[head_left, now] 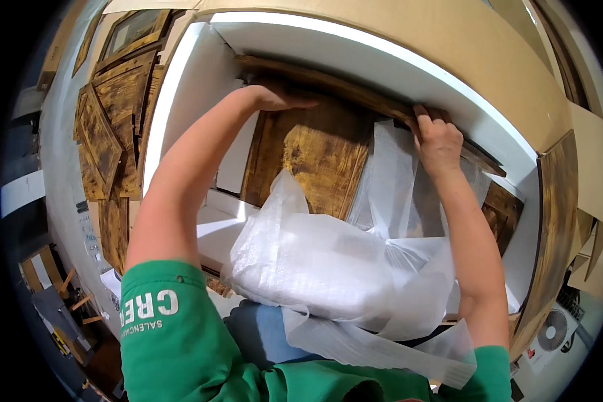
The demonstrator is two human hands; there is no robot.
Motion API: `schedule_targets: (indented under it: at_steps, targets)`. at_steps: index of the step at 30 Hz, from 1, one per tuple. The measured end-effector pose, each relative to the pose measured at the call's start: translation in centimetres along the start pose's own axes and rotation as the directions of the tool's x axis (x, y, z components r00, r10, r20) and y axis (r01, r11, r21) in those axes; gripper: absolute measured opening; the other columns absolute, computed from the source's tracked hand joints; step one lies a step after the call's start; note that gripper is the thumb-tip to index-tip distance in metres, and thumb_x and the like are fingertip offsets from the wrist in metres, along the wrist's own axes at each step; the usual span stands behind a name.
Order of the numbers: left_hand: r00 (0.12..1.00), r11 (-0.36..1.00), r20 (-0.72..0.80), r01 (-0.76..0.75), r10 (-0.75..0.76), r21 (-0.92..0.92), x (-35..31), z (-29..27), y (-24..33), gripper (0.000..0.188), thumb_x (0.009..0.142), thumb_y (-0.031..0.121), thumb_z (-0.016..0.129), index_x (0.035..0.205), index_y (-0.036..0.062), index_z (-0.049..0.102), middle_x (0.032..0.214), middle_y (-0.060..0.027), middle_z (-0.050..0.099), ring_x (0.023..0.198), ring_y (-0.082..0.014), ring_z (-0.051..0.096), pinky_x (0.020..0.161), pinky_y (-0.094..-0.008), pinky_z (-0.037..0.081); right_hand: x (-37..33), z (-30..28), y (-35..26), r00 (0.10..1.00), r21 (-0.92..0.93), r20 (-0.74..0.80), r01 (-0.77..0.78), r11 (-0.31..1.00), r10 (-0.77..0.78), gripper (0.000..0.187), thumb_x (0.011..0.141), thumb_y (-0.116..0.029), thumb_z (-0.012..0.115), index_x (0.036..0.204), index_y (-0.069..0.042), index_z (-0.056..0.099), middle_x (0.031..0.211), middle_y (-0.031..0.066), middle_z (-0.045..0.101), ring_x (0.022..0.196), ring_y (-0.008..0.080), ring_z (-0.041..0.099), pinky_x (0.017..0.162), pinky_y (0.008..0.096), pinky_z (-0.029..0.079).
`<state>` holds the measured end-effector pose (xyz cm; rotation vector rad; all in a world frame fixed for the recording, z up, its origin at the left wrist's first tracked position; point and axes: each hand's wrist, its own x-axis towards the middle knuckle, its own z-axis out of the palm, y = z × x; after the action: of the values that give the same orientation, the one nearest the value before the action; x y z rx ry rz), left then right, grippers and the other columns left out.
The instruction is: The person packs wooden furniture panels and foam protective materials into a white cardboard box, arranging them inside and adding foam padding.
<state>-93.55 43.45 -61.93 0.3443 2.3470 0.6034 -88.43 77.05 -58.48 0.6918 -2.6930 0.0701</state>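
A dark-stained wooden panel (315, 151), its grain scorched brown and amber, stands tilted inside a large cardboard box (516, 87) lined with white foam board (187, 94). The right hand (437, 139) grips the panel's upper framed edge, fingers curled over the top and closed on the wood. The left hand (275, 99) lies flat, palm down, on the same upper edge further left; whether its fingers close around the wood cannot be told. Both forearms reach up from green sleeves (174, 328).

In front of the panel, against the person's lap, lies a crumpled bundle of thin white foam wrap (315, 261), soft and translucent, with one sheet trailing up over the panel's right half towards the right hand.

To the left, several more burnt-wood frames (110, 127) lean in an overlapping stack against a pale wall. At the lower right stands a white fan (553, 330), and at the lower left a wooden stand (47, 271) sits on a dark floor.
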Motion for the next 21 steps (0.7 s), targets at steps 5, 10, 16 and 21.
schedule_targets:
  at_steps: [5, 10, 16, 21]
  targets:
    - [0.98, 0.935, -0.068, 0.201, -0.19, 0.292, -1.1, -0.3, -0.2, 0.065, 0.084, 0.062, 0.048, 0.112, 0.0055, 0.063, 0.112, -0.0208, 0.061, 0.103, -0.0358, 0.057, 0.09, -0.04, 0.045, -0.3, -0.5, -0.4, 0.999, 0.001, -0.007, -0.052, 0.999, 0.052, 0.023, 0.068, -0.017, 0.069, 0.09, -0.015, 0.062, 0.068, 0.0055, 0.055, 0.061, 0.0246, 0.058, 0.053, 0.036, 0.048]
    - [0.98, 0.887, -0.176, -0.003, 0.095, 0.461, -2.7, 2.6, 3.4, 0.044, 0.09, 0.044, 0.048, 0.11, 0.0065, 0.059, 0.078, -0.0209, 0.063, 0.075, -0.0397, 0.06, 0.067, -0.0462, 0.049, 0.2, -1.2, -1.4, 0.994, 0.015, -0.091, -0.055, 0.998, 0.056, 0.029, 0.064, -0.015, 0.071, 0.091, -0.017, 0.063, 0.071, 0.0031, 0.053, 0.067, 0.0218, 0.057, 0.055, 0.0336, 0.049]
    - [0.959, 0.948, -0.245, -0.058, 0.139, 0.312, -2.4, 4.1, 7.1, 0.044, 0.088, 0.041, 0.053, 0.117, 0.0084, 0.057, 0.078, -0.0195, 0.064, 0.074, -0.0393, 0.061, 0.065, -0.0459, 0.049, 0.7, -0.9, -1.9, 0.991, 0.036, -0.11, -0.079, 0.996, 0.082, 0.029, 0.063, -0.014, 0.071, 0.091, -0.017, 0.064, 0.07, 0.0022, 0.055, 0.065, 0.0219, 0.056, 0.055, 0.0325, 0.048]
    - [0.923, 0.955, -0.316, -0.139, 0.22, 0.26, -2.0, 4.2, 5.9, 0.051, 0.084, 0.038, 0.06, 0.125, 0.0092, 0.052, 0.087, -0.0208, 0.064, 0.081, -0.0382, 0.061, 0.07, -0.0437, 0.05, 0.6, -0.4, -2.0, 0.988, 0.031, -0.144, -0.057, 0.998, 0.061, 0.016, 0.063, -0.011, 0.066, 0.078, -0.015, 0.061, 0.068, 0.0023, 0.056, 0.064, 0.0222, 0.058, 0.052, 0.034, 0.048]
